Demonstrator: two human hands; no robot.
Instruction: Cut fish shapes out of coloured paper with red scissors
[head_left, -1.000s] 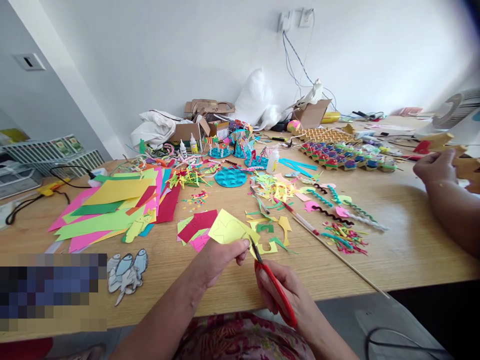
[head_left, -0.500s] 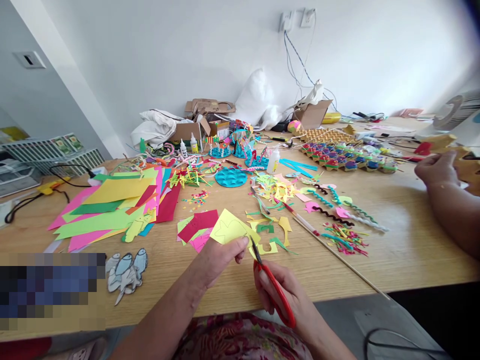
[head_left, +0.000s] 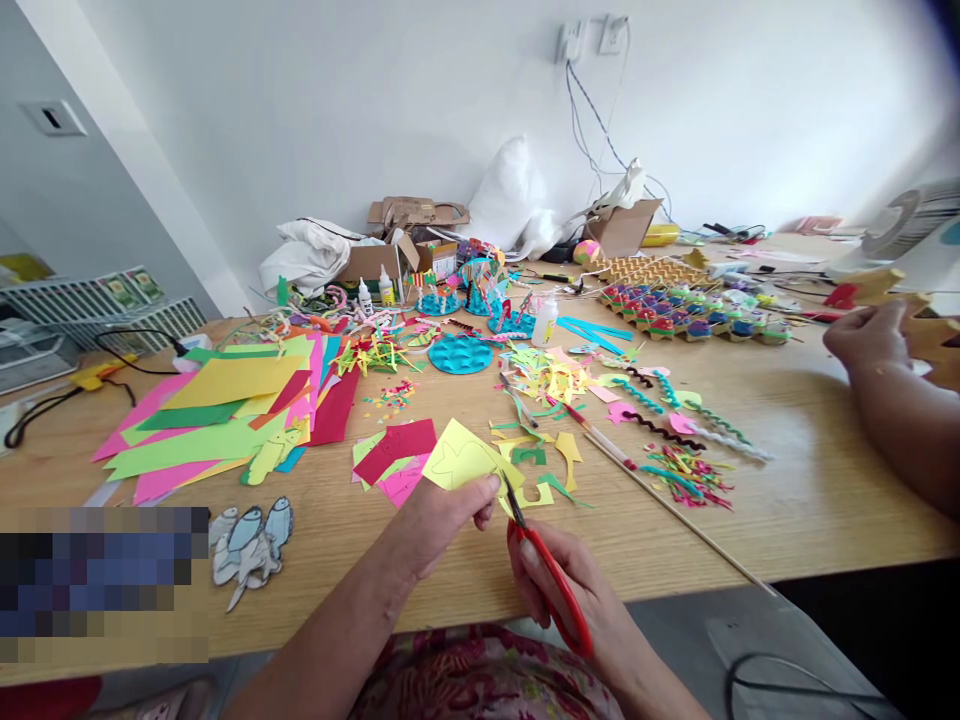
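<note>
My left hand pinches a piece of yellow paper that has a star-like outline drawn on it. In my right hand is a pair of scissors with red handles, its dark blades at the paper's right edge near my left thumb. Just beyond my hands lie green and yellow paper offcuts. A small pile of red, pink and green paper pieces rests to the left of the yellow sheet.
Coloured paper sheets and fish cutouts lie to the left. A long thin stick and twisted pipe cleaners are on the right. A blue disc sits mid-table. At far right, another person's hand is beside an egg carton piece.
The view has shifted very slightly. My hands, the yellow paper and the scissors keep nearly the same pose.
</note>
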